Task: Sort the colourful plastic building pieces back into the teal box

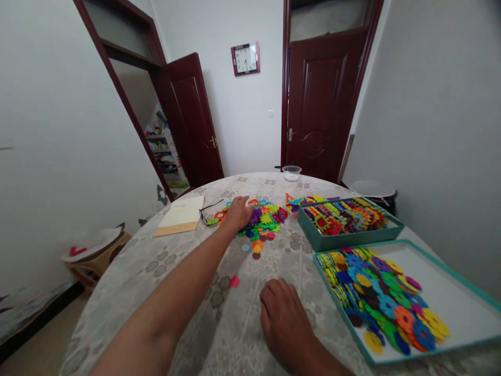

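Note:
My left hand [237, 213] reaches far across the table onto the left side of a pile of small colourful plastic pieces [264, 219], many of them round and notched. Its fingers look stretched out and apart, touching the pile, and I see nothing held in them. Close to me, my right hand [284, 316] rests palm down on the tablecloth with its fingers curled under. Whatever is beneath those fingers is hidden. A few loose discs lie at the pile's near edge, and one pink disc [234, 282] lies apart between my arms.
On the right stand a teal box [352, 239] of rowed plastic pieces and a shallow lid [462, 308] holding many colourful discs. Left of the pile are glasses [203, 216] and a notebook [180, 214]. A clear bowl [291, 173] sits at the far edge.

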### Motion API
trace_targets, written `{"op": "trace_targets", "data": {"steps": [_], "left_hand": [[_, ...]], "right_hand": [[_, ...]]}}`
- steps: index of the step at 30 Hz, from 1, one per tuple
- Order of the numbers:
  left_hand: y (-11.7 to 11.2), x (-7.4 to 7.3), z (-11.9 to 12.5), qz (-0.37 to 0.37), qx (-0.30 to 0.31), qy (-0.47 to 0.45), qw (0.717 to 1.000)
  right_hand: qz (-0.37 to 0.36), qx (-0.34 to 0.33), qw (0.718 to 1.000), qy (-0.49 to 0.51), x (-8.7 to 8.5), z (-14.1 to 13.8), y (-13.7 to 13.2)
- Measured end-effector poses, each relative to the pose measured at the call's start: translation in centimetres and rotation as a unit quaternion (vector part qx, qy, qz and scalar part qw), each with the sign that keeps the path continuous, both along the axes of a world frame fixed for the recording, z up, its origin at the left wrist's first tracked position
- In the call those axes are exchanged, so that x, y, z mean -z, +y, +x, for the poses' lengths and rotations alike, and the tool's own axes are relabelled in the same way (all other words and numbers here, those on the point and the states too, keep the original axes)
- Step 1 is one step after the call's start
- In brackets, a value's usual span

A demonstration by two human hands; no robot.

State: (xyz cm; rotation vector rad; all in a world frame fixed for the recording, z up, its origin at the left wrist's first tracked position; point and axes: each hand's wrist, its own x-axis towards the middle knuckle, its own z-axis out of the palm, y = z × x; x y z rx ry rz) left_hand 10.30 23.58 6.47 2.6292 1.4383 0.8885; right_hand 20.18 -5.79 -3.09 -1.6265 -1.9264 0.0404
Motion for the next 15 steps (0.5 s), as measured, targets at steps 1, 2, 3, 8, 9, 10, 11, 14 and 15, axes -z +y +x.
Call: {"op": "trace_targets", "data": {"steps": [1, 2, 3, 8, 9, 10, 11, 14, 15], "left_hand": [[1.3, 0.2, 0.6, -0.012, 0.001, 0.007, 1.0], [2.5, 0.5, 1.3, -0.025, 0.005, 0.015, 1.0], [3.6, 0.8, 2.0, -0.038, 0.011, 0.024, 0.999], [8.6, 2.1, 5.5, -0.114, 0.043, 0.074, 0.99], [9.4, 2.2, 6.0, -0.13, 0.046, 0.082, 0.987], [10.3, 2.3, 6.5, -0.146, 0.048, 0.089, 0.984], [11.1, 2.4, 6.9, -0.161, 0.049, 0.097, 0.981], [13.1, 2.8, 7.6, -0.202, 0.057, 0.116, 0.971], [13.5, 2.9, 7.7, -0.214, 0.059, 0.123, 0.967]], "right_hand": [[0.003, -0.003, 1.0, 0.005, 0.1, 0.0, 0.1], [0.008, -0.004, 1.0, 0.011, 0.2, 0.1, 0.1], [0.014, -0.005, 1.0, 0.015, 0.3, 0.1, 0.2], [0.043, 0.001, 0.999, 0.011, 0.8, 0.0, 0.7], [0.047, 0.001, 0.999, 0.009, 1.0, 0.0, 0.8], [0.049, 0.002, 0.999, 0.007, 1.1, 0.0, 0.9], [0.049, 0.002, 0.999, 0.004, 1.3, 0.1, 1.1], [0.046, -0.008, 0.999, -0.006, 2.0, 0.4, 1.5], [0.046, -0.013, 0.999, -0.01, 2.2, 0.5, 1.6]]}}
